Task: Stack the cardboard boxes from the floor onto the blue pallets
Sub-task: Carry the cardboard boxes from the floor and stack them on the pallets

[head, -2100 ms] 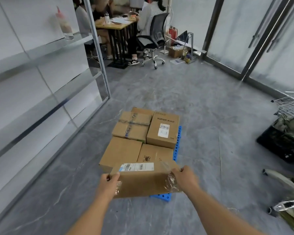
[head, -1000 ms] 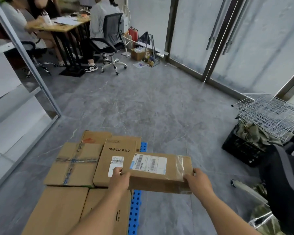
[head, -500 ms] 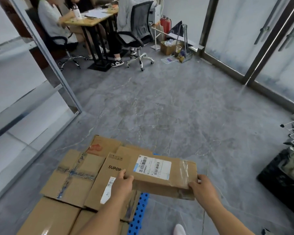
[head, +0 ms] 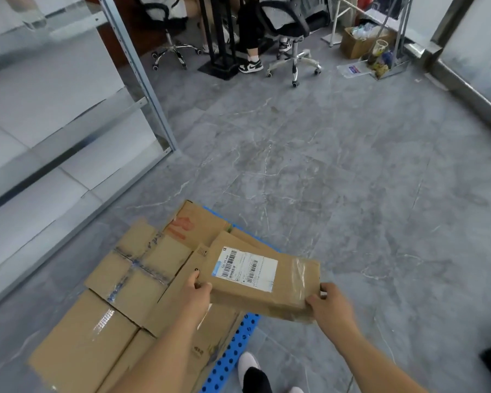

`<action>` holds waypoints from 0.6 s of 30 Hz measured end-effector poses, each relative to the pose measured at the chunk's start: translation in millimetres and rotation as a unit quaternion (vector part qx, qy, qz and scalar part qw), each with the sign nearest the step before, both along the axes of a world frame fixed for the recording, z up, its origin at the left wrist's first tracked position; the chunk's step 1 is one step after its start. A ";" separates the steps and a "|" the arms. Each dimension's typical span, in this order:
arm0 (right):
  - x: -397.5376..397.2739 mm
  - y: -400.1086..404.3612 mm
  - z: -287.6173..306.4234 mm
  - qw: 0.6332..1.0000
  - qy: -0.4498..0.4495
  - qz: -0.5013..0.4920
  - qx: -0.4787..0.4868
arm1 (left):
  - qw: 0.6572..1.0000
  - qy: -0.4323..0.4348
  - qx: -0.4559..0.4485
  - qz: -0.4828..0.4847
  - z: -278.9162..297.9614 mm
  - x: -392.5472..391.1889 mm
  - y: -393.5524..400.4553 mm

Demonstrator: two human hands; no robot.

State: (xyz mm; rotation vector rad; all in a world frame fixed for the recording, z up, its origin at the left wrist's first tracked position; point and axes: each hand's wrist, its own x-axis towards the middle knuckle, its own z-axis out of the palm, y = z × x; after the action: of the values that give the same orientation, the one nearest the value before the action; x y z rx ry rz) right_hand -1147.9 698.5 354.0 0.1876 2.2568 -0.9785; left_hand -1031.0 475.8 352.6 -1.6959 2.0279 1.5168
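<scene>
Hands clamped on labelled box point(head: 262, 282): left hand point(head: 195, 294) at nine o'clock end, right hand point(head: 330, 303) at three; apparently above stacked boxes point(head: 131, 282) on blue pallet point(head: 236, 347).

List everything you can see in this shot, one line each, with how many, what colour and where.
labelled box: one, brown with white shipping label, held above the stack's right edge
stacked boxes: several, brown, on the pallet at lower left
blue pallet: one visible, blue with holes, under the boxes
floor: grey marbled tiles
metal shelving: grey, left side
office chairs: two, black on chrome wheeled bases, top
open carton: one, brown, top right by the glass wall
seated person's sneaker: black and white, beside the desk leg
shoe: one clearly seen, white, bottom centre
left hand: grips the labelled box's left end
right hand: grips its right corner
</scene>
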 end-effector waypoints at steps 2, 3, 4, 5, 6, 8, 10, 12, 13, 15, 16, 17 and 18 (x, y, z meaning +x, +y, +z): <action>-5.3 -15.0 -2.5 1.000 -0.006 0.012 0.005 | 1.000 -0.003 -0.001 0.004 -2.9 -3.8 -14.7; -8.1 -22.7 -4.1 1.000 -0.009 0.016 0.010 | 1.000 -0.007 -0.005 0.002 -4.5 -6.0 -22.9; -10.7 -30.4 -5.7 1.000 -0.014 0.020 0.017 | 1.000 -0.011 -0.009 0.000 -7.0 -8.4 -31.5; -13.1 -37.9 -7.3 0.999 -0.019 0.023 0.023 | 1.000 -0.016 -0.012 -0.003 -9.2 -11.2 -40.2; -15.5 -45.2 -9.3 0.999 -0.022 0.028 0.029 | 1.000 -0.022 -0.016 -0.006 -11.1 -14.3 -48.6; -19.7 -60.5 -13.1 0.998 -0.029 0.038 0.040 | 0.999 -0.033 -0.020 -0.014 -14.6 -20.7 -65.5; -23.7 -76.9 -15.3 0.998 -0.031 0.038 0.042 | 0.999 -0.035 -0.019 -0.013 -18.9 -27.2 -83.3; -30.7 -95.0 -19.2 0.999 -0.027 0.029 0.033 | 0.999 -0.032 -0.018 -0.016 -25.0 -37.6 -102.4; -35.3 -103.9 -21.9 0.999 -0.023 0.027 0.028 | 0.999 -0.032 -0.019 -0.019 -29.3 -44.6 -112.5; -47.1 -121.1 -29.3 0.999 -0.015 0.027 0.019 | 0.999 -0.035 -0.028 -0.024 -40.0 -58.9 -132.5; -53.4 -129.1 -33.4 0.999 -0.012 0.030 0.018 | 0.999 -0.037 -0.032 -0.024 -46.0 -65.5 -141.8; -59.6 -137.1 -37.5 0.999 -0.012 0.034 0.018 | 0.998 -0.039 -0.038 -0.024 -51.2 -72.1 -151.0; -66.1 -145.4 -42.8 0.999 -0.013 0.037 0.017 | 0.998 -0.041 -0.046 -0.025 -56.2 -78.4 -160.1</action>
State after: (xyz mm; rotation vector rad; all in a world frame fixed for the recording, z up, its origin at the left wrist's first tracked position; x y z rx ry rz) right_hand -1214.1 553.1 311.2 0.1307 2.2423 -0.8951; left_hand -1109.4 315.7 296.3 -1.6947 2.1109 1.3361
